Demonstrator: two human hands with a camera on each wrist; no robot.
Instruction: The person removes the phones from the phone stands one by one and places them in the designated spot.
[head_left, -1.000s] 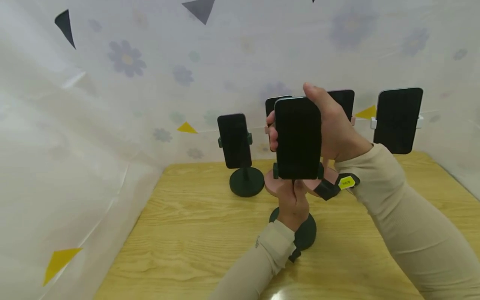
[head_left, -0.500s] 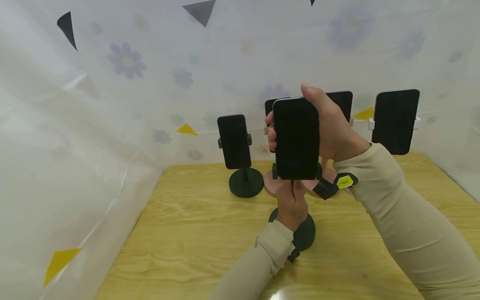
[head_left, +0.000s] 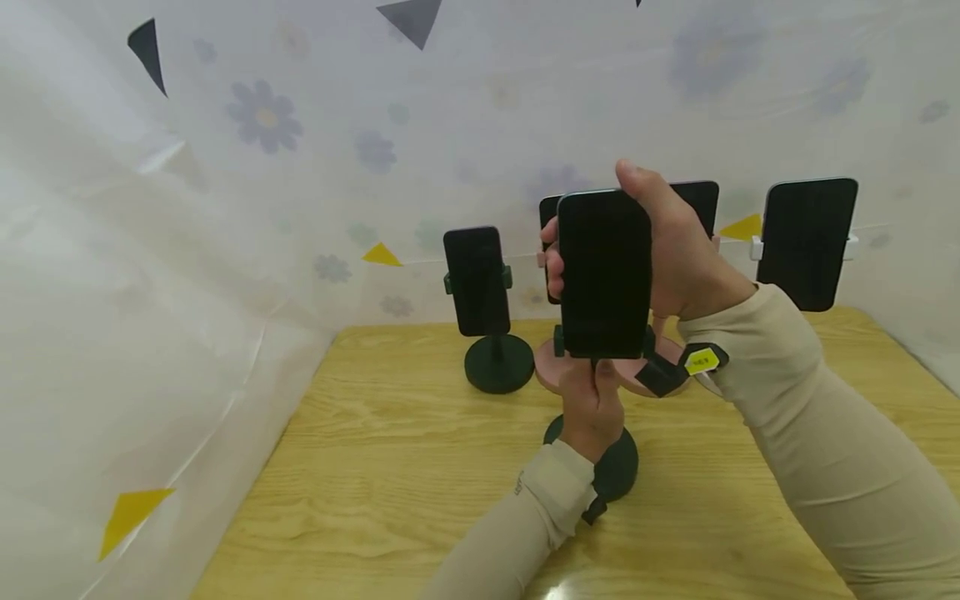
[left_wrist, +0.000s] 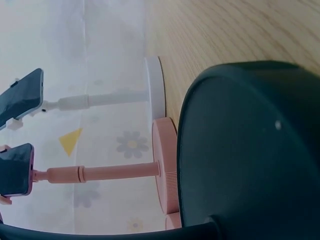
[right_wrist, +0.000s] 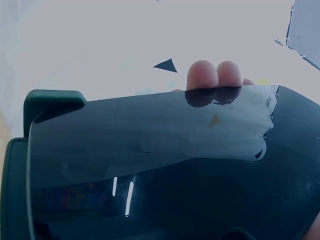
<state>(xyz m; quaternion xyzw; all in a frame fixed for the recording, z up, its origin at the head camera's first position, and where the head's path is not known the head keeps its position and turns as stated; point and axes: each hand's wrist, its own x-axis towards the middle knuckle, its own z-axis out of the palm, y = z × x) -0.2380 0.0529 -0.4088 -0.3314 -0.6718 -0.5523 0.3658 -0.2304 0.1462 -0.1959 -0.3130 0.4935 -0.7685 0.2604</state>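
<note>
A black-screened phone (head_left: 605,275) stands upright in the dark green clamp (head_left: 558,342) of a phone stand. My right hand (head_left: 686,258) grips the phone from behind, with its thumb at the upper right corner. Its fingertips (right_wrist: 202,75) curl over the far edge in the right wrist view. Just below the clamp, my left hand (head_left: 592,412) wraps around the stand's pole, most of which it hides. That stand's round green base (head_left: 618,467) is under the left hand; the same base fills much of the left wrist view.
Behind is a row of stands holding phones: a green stand (head_left: 498,364) at left, pink stands (left_wrist: 122,171) in the middle, and a white stand (left_wrist: 117,99) at right. A wooden table (head_left: 360,467) bears them. A patterned white curtain (head_left: 450,108) hangs behind.
The head view has shifted slightly, so everything sits a little farther right. Both hands keep their hold on the phone and the stand.
</note>
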